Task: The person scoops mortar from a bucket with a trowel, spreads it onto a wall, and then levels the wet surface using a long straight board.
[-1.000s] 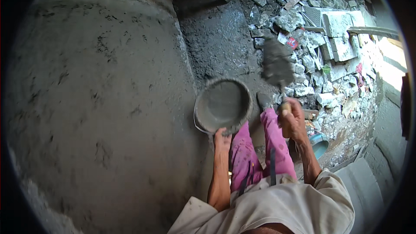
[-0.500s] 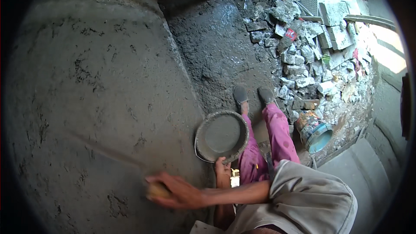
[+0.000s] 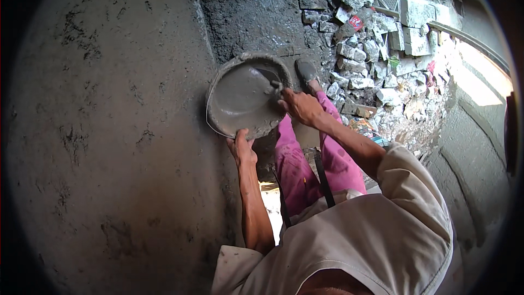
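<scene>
A round mortar pan (image 3: 214, 114), crusted with grey and fitted with a wire bail, holds smooth wet mortar (image 3: 240, 90). My left hand (image 3: 243, 147) grips its near rim, the thumb lying over the edge. Over the pan's right side, my right hand (image 3: 301, 106) is closed around the handle of a trowel (image 3: 266, 75). The trowel's dark blade is partly sunk in the mortar, so its full shape is hidden. To the left of the pan spreads a broad plastered surface (image 3: 120, 109), grey with rough dark pits.
Broken bricks and rubble (image 3: 360, 66) lie in a heap at the far right, with pale blocks (image 3: 417, 27) among them. Wet grey ground (image 3: 245, 16) stretches beyond the pan. A bucket (image 3: 363, 126) is mostly hidden behind my right arm. My shoe (image 3: 307, 70) is beside the pan.
My right hand has swung from the plastered surface at lower left to the pan, bringing the trowel into the mortar. The pan, still in my left hand, sits farther up and left in view.
</scene>
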Demonstrator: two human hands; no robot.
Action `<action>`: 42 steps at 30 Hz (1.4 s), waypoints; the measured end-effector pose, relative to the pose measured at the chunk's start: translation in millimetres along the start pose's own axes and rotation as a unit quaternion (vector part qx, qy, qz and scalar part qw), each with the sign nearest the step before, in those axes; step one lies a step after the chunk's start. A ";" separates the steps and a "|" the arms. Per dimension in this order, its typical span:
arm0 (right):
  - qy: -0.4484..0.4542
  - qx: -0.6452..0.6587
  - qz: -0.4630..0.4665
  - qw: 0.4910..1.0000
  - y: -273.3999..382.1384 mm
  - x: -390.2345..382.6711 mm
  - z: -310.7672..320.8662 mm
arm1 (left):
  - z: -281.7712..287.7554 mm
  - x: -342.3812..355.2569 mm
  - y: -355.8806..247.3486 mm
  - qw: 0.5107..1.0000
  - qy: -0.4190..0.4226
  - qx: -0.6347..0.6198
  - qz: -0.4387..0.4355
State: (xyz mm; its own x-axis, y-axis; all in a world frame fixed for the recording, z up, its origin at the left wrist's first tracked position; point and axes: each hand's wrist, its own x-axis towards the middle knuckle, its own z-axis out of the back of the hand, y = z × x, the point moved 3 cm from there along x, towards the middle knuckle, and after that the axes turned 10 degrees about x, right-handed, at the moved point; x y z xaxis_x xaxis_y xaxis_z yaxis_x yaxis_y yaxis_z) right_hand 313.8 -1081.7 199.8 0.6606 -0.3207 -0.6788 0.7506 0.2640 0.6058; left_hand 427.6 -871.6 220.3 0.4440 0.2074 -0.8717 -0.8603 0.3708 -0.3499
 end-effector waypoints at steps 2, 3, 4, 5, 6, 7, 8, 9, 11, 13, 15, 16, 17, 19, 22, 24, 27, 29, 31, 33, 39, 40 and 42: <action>0.036 0.115 -0.005 0.993 -7.9 12.0 15.0 | -10.1 6.3 -14.1 0.999 0.026 0.041 -0.020; 0.072 0.228 -0.008 0.971 -10.2 15.3 22.8 | -15.0 8.2 -22.4 0.998 0.029 0.043 -0.026; 0.062 0.257 0.017 0.964 -27.1 14.5 24.1 | -20.7 9.6 -31.7 0.998 0.031 0.042 -0.025; 0.053 0.258 0.020 0.965 -33.9 5.5 38.5 | -28.9 9.7 -38.3 0.998 0.035 0.040 -0.023; 0.072 0.297 0.018 0.952 -33.2 -7.3 49.4 | -31.2 15.7 -36.5 0.998 0.033 0.039 -0.031; 0.089 0.333 0.021 0.938 -29.5 -19.0 63.4 | -34.4 25.9 -32.8 0.999 0.041 0.027 -0.021; 0.099 0.380 0.012 0.919 -28.9 -29.1 75.1 | -41.5 34.1 -36.9 0.998 0.052 0.018 -0.015; 0.105 0.429 0.002 0.897 -31.3 -38.8 83.5 | -58.3 26.3 -45.3 0.997 0.061 0.044 -0.001; 0.054 0.515 -0.081 0.852 -30.8 -53.9 92.5 | -67.6 36.3 -37.7 0.998 0.060 0.019 0.018; 0.015 0.610 -0.090 0.787 -28.9 -63.1 105.0 | -56.7 57.6 -13.8 0.997 0.072 -0.001 0.039; -0.102 0.669 -0.040 0.735 -35.4 -63.0 113.1 | -41.3 64.4 7.4 0.995 0.075 0.012 0.064; -0.193 0.635 -0.001 0.748 -31.9 -55.9 123.0 | -28.5 68.5 22.5 0.994 0.070 0.012 0.081; -0.278 0.603 0.032 0.748 -37.5 -45.5 130.0 | -30.6 55.9 25.0 0.995 0.060 0.013 0.083; -0.401 0.561 0.029 0.724 -29.1 -15.4 143.9 | -16.5 37.9 37.8 0.995 0.021 0.009 0.101; -0.561 0.477 -0.018 0.676 -12.3 73.6 124.3 | 7.5 19.4 67.0 0.991 -0.038 0.002 0.125; -0.562 0.379 -0.085 0.731 34.9 141.6 94.2 | 24.9 12.2 83.7 0.990 -0.023 -0.014 0.137; -0.308 0.603 -0.030 0.736 146.5 220.8 20.4 | 39.3 -1.2 103.8 0.987 0.009 0.012 0.161; -0.217 0.558 0.199 0.776 275.3 133.7 44.6 | 60.4 -7.2 125.6 0.985 -0.007 -0.017 0.170; 0.020 0.646 0.236 0.726 317.0 47.5 86.9 | 66.1 -8.0 131.9 0.985 0.000 -0.021 0.170; 0.068 0.640 0.272 0.715 295.1 -0.8 102.4 | 78.2 -14.0 142.0 0.985 -0.006 -0.041 0.165; 0.029 0.022 0.139 0.990 71.3 -40.0 110.0 | 47.1 -16.1 98.9 0.985 -0.004 -0.007 0.175; 0.039 -0.030 0.101 0.994 41.2 -51.7 103.0 | 43.6 -12.4 95.7 0.986 0.005 -0.024 0.166; 0.048 -0.081 0.060 0.994 4.9 -54.7 77.5 | 20.4 -12.7 82.1 0.987 0.017 -0.039 0.157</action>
State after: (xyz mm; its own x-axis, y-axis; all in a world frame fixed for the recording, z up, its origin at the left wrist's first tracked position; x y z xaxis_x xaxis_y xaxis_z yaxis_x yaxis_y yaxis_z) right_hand 280.2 -1133.3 272.1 0.7378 -0.1926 -0.6470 0.6541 0.4411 0.6145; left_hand 356.4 -825.3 209.6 0.1453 0.2706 -0.9517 -0.9714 0.2218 -0.0853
